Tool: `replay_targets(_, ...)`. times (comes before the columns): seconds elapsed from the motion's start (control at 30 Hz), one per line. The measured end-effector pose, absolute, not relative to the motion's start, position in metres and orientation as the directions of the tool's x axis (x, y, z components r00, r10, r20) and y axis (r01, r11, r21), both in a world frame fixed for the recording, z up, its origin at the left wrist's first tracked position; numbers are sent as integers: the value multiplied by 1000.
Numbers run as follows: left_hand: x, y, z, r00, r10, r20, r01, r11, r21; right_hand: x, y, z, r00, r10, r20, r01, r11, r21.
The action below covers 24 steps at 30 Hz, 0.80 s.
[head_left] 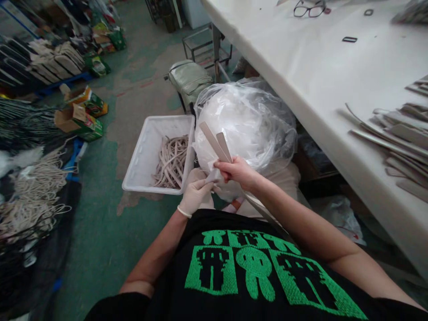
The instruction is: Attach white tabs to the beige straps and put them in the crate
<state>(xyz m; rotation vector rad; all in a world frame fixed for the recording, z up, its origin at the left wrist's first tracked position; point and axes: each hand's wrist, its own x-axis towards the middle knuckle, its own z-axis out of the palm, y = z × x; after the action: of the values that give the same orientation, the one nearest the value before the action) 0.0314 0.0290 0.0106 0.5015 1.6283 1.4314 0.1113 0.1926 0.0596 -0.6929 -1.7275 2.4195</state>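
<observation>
My right hand [239, 173], bare, is closed around beige straps [217, 142]. Two strap ends stick up past its fingers, and a longer length trails below the wrist towards my shirt. Close beside it, my left hand [195, 194] wears a white glove and pinches a thin, pale, film-like piece [213, 177]; what that is made of I cannot tell. Behind both hands sits a large clear plastic bag [247, 120] filled with something white. A white plastic bin [137, 167] stands left of the bag, with a heap of beige straps [172, 160] inside.
On the right, a white-topped table [310, 76] carries stacked beige straps [401, 142], glasses [309, 10] and a dark buckle [349, 39]. Bundled cords [36, 191] and open cardboard boxes [80, 118] lie on the floor at left. A wrapped bundle [190, 78] stands behind the bin.
</observation>
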Motion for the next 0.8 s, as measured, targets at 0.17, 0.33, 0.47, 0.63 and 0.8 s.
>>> replay_targets(0.17, 29, 16, 7, -485, 811, -328, -407, 123, 905, 96, 200, 57, -847, 375, -376, 236, -369, -899)
replay_targets(0.33, 27, 11, 14, -458, 823, -335, -299, 212, 930, 82, 196, 57, -863, 372, -341, 211, -348, -914)
replay_targets(0.47, 25, 6, 20, -495, 811, -312, 17, 368, 930, 74, 191, 54, -879, 363, -310, 212, -286, -935)
replay_targets(0.63, -23, -5, 36, -551, 728, -407, -273, 303, 913, 76, 185, 49, -891, 305, -338, 262, -265, -928)
replay_targets(0.8, -122, -34, 75, -879, 336, -337, -461, -424, 780, 100, 177, 36, -907, 238, -347, 274, -291, -917)
